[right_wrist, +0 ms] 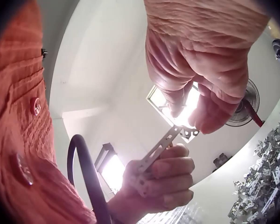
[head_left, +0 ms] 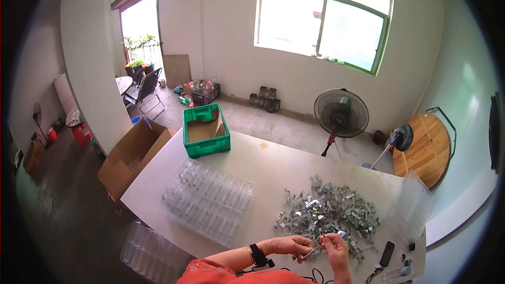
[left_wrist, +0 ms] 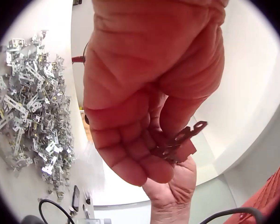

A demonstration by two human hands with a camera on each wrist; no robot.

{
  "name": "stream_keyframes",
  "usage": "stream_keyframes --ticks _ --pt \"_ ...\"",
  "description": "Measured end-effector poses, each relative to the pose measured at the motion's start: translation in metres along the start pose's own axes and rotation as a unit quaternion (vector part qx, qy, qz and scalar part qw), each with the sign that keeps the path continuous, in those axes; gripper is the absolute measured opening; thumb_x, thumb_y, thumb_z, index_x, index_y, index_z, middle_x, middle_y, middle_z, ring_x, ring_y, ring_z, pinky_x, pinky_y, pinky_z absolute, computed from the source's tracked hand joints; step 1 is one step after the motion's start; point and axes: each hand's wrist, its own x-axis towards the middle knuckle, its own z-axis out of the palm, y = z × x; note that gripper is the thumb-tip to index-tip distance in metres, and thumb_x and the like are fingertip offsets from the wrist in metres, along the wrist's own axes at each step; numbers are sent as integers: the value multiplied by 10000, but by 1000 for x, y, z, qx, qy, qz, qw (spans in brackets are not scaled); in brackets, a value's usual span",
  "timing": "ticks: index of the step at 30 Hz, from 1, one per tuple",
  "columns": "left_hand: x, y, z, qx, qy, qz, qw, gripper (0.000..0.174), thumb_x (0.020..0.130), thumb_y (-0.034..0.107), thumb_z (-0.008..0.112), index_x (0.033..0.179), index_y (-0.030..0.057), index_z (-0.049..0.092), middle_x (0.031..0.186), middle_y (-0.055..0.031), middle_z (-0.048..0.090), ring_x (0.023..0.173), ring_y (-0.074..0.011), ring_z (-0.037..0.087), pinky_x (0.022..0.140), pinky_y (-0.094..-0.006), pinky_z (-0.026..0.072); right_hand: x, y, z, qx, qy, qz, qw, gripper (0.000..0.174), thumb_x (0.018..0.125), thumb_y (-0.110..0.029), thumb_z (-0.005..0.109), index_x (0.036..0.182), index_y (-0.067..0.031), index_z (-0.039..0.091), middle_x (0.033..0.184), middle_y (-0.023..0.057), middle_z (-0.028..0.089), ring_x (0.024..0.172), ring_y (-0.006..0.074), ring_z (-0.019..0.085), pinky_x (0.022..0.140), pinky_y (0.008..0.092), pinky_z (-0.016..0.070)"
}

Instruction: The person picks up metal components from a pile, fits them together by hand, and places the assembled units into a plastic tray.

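My left hand (head_left: 292, 244) grips a flat, perforated metal bracket (right_wrist: 158, 150) between thumb and curled fingers. At the bracket's far end, my right hand (head_left: 336, 251) pinches with thumb and fingertips, where a small holed metal part (right_wrist: 191, 132) shows. In the left wrist view, the left hand (left_wrist: 149, 98) covers much of the bracket, and its holed end (left_wrist: 200, 126) sticks out past the thumb. Both hands are held close together at the near edge of a large pile of loose metal brackets (head_left: 331, 210) on the white table (head_left: 268, 158).
Left of the pile lie clear plastic compartment trays (head_left: 210, 194). A green crate (head_left: 209, 150) stands at the far table edge, beside an open cardboard box (head_left: 118, 171). More clear trays (head_left: 152, 250) sit at lower left. A black phone-like object (head_left: 387, 254) lies right; a fan (head_left: 341, 113) stands beyond.
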Motion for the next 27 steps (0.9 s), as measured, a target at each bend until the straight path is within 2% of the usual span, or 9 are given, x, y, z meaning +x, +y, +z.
stream_keyframes --ticks 2,5,9,12,16,22,24,25,27 --pt "3 -2 2 -18 -9 15 1000 204 1000 292 514 955 104 578 832 40 621 713 -40 585 596 -186 381 -2 1 -2 2 4 0 1000 101 934 -49 612 1024 -6 630 931 62 680 768 89 612 689 230 514" --pt "8 2 7 -16 -31 11 999 204 999 293 513 961 102 574 841 35 621 711 -44 590 585 -188 375 1 -2 -5 25 18 -5 1000 92 938 -55 607 1015 -8 627 919 58 676 747 90 610 676 232 514" --pt "21 3 12 -14 5 13 1000 204 998 292 512 976 98 571 855 32 625 724 -48 597 578 -188 372 12 -15 -13 38 2 17 999 79 942 -59 603 1004 -15 625 885 48 669 723 83 602 655 232 507" --pt "27 3 14 -37 35 4 999 208 995 298 523 1002 95 571 868 20 628 740 -62 608 585 -190 387 28 -11 -23 12 -64 7 998 74 943 -60 601 1004 -24 625 851 33 661 718 75 598 641 231 503" --pt "30 5 20 -118 44 26 992 221 978 287 562 1033 73 563 923 -35 632 780 -95 628 683 -220 479 37 -19 -20 -1 -85 6 996 79 944 -60 601 1009 -23 626 829 22 646 701 64 584 616 222 491" --pt "41 -10 11 -148 100 56 982 284 995 296 534 1120 43 566 1029 -44 627 857 -95 591 740 -241 473 59 -15 -30 12 -97 40 994 91 962 -100 586 1012 -29 612 822 9 624 668 57 569 572 213 494" --pt "41 -3 15 -83 209 57 973 352 1010 327 502 1194 29 534 1075 -59 616 887 -95 565 770 -256 470 65 -13 -31 10 -90 53 995 92 965 -108 582 1004 -32 612 820 6 621 661 53 563 563 215 494" --pt "42 -1 17 -88 213 57 971 352 1010 327 502 1194 29 534 1075 -59 616 887 -95 565 770 -256 470 67 -10 -32 8 -81 61 995 94 967 -117 579 997 -34 613 819 3 617 653 50 557 555 217 494" --pt "42 2 20 -64 306 70 947 386 1011 336 502 1228 17 495 1083 -69 610 876 -101 564 778 -266 475 72 -2 -32 -5 -79 68 995 96 966 -121 579 985 -34 614 792 -8 608 638 45 545 546 214 484"
